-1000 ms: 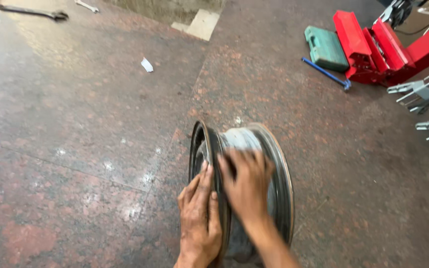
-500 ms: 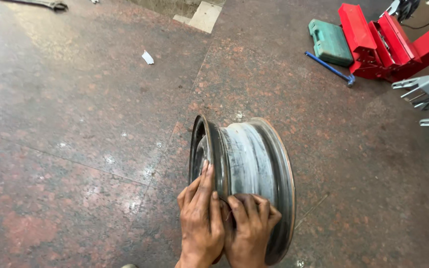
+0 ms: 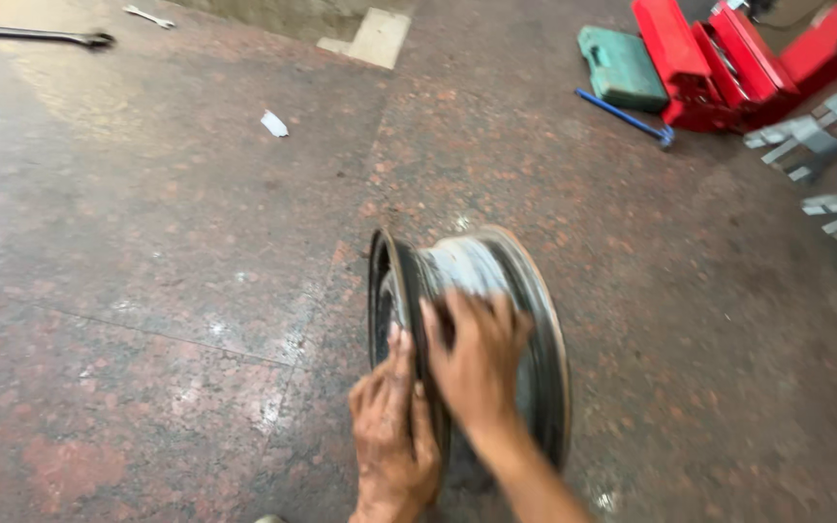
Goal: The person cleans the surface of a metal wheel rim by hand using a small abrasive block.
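Observation:
A bare steel wheel rim (image 3: 525, 320), dark and worn, stands upright on its edge on the stone floor, low in the head view. My left hand (image 3: 391, 431) lies flat against the rim's left flange, fingers together and pointing up. My right hand (image 3: 477, 360) rests palm down on top of the rim's barrel with fingers spread; it is motion-blurred. Neither hand is wrapped around anything. The lower near part of the rim is hidden behind my arms.
A reddish polished stone floor (image 3: 147, 291) stretches left and ahead. A green case (image 3: 622, 66), a blue bar (image 3: 624, 116) and red equipment (image 3: 719, 58) sit at the back right, grey metal stands (image 3: 825, 126) at right. A wrench (image 3: 41, 37) and paper scrap (image 3: 274, 123) lie at far left.
My right hand has slid back up over the top of the rim after dropping beside my left hand half a second ago. The rim has stayed upright in about the same spot.

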